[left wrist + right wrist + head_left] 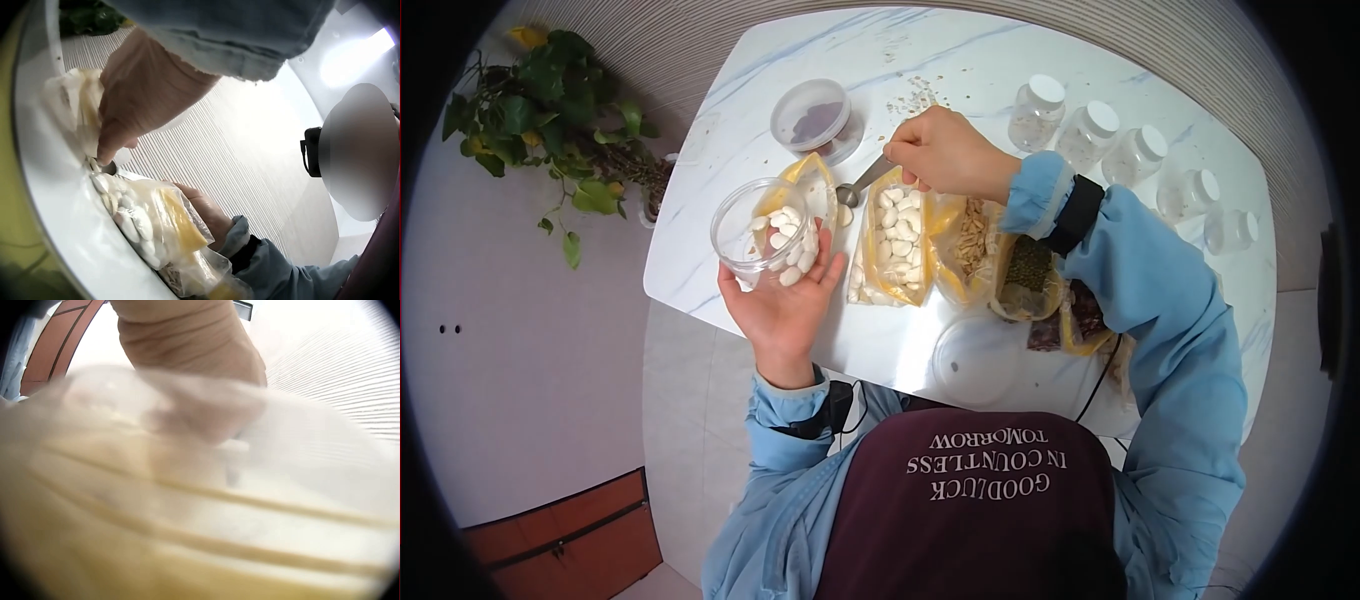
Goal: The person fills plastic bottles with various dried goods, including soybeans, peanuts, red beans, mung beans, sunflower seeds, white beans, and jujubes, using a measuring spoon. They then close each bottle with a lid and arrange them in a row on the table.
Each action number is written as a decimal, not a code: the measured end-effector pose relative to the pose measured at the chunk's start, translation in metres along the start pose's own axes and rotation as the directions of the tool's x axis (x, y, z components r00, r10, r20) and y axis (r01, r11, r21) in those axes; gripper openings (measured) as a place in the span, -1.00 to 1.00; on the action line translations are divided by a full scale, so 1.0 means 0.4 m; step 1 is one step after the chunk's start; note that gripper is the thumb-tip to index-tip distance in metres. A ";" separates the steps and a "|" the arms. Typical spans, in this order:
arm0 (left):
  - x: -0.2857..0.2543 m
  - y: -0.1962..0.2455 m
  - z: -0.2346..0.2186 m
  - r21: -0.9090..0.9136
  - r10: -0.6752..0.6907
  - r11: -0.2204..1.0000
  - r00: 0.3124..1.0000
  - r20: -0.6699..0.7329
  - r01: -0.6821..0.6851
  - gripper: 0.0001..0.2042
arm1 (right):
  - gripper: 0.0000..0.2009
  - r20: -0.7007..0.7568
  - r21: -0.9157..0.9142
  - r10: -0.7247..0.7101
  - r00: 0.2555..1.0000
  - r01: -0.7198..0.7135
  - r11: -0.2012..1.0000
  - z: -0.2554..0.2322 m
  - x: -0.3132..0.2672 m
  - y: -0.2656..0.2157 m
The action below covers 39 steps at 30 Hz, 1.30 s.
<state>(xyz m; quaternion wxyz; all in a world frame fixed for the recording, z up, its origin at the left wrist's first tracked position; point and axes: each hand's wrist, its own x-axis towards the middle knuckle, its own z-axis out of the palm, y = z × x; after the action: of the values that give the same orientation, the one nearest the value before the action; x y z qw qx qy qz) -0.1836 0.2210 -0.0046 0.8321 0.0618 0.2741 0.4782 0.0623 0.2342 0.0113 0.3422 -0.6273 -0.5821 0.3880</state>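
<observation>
In the head view my left hand (780,318) holds a clear round plastic tub (732,238) from below and beside it, fingers bent along its wall. Large white beans (785,240) lie in the tub, which leans to one side. My right hand (948,150) pinches the handle of a metal spoon (874,172), whose bowl points down by an open yellow-edged bag (808,183) beside the tub. Just below that hand stands a bag of white beans (900,240). Across the right wrist view, a blurred clear bag with yellow stripes (200,544) partly veils the hand.
Bags of brown dried slices (972,245), green beans (1028,268) and dark red pieces (1084,312) line up to the right. Several white-capped jars (1038,112) stand behind. A round tub with purple contents (816,122), loose flakes (920,95) and a clear lid (975,362) share the table.
</observation>
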 end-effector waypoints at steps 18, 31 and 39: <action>0.014 -0.015 -0.009 -0.009 0.038 0.999 0.999 -0.003 -0.038 -0.28 | -0.75 0.210 0.069 0.045 0.977 -0.060 0.996 0.016 -0.030 -0.025; -0.009 -0.008 0.012 0.033 0.033 0.999 0.998 0.055 -0.035 -0.25 | -0.80 0.297 0.289 0.291 0.909 -0.377 0.880 -0.018 -0.050 -0.037; -0.031 0.008 0.002 0.011 -0.007 1.000 0.979 0.203 0.005 -0.26 | -0.81 0.061 0.392 0.248 0.967 -0.251 0.885 -0.092 -0.064 -0.057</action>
<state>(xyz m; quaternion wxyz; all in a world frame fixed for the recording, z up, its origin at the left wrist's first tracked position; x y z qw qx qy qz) -0.1904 0.2126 0.0022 0.8568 0.1137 0.1903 0.4656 0.0836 0.2116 0.0506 0.4069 -0.6128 -0.4073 0.5414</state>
